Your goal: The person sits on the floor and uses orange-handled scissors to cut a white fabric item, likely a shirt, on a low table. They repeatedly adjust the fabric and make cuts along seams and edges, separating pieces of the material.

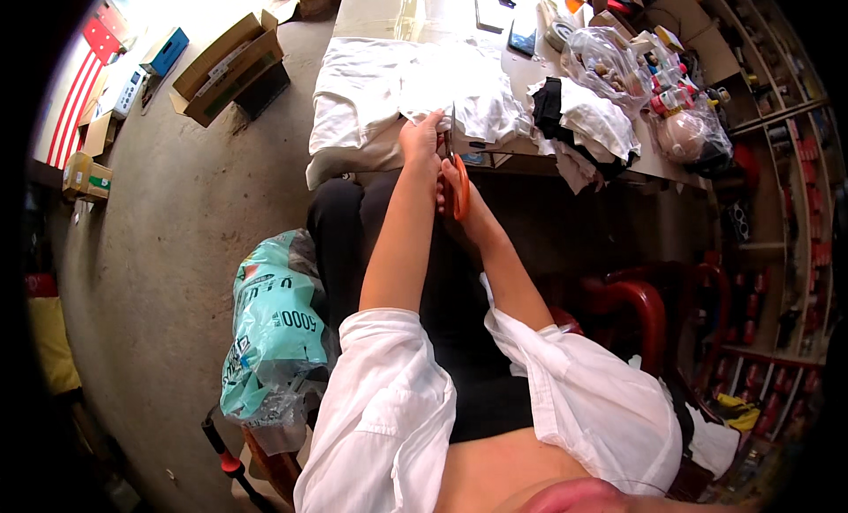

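Scissors (457, 182) with orange handles are in the closed grip of the right hand (459, 190), blades up at the white cloth (415, 84) on the tabletop (389, 9) edge. Left hand (421, 137) pinches this cloth. A dark and white cloth pile (583, 124) lies to the right.

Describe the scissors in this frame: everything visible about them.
The scissors have bright orange handles that look like plastic and slim grey metal blades. The right hand grips the handles, so only part of them shows. The blades point up and away from the person, reaching the near edge of the white cloth that the left hand holds at the table edge. Whether the blades are open or closed is too small to tell.
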